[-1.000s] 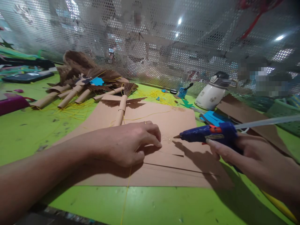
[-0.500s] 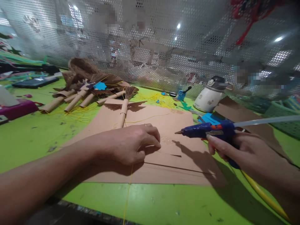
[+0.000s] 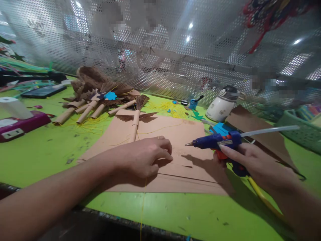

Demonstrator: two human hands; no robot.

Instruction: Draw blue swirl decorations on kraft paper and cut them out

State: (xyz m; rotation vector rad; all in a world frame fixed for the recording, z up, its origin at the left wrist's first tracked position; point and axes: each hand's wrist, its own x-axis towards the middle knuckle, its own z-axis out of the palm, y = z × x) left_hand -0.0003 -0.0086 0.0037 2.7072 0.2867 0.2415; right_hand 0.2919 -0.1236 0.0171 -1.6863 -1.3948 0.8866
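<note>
My right hand is wrapped round a blue glue gun, a clear glue stick jutting from its back. The nozzle points left, just above small shiny glue dots on a brown paper strip. My left hand rests with curled fingers on the strip's left end, holding it down against a large brown paper sheet. Beyond the left hand lies a paper figure with a rolled tube body and pleated fans. A yellow thread runs from under that hand over the table's near edge.
Several similar paper figures lie at back left near a phone and a purple power strip. Farther back are yellow thread scraps, a small blue pot and a white bottle. A green basket stands right.
The glue gun and my right hand have shifted slightly left in view, the nozzle staying near the glue dots. My left hand keeps its place on the paper. The camera view has shifted slightly.
</note>
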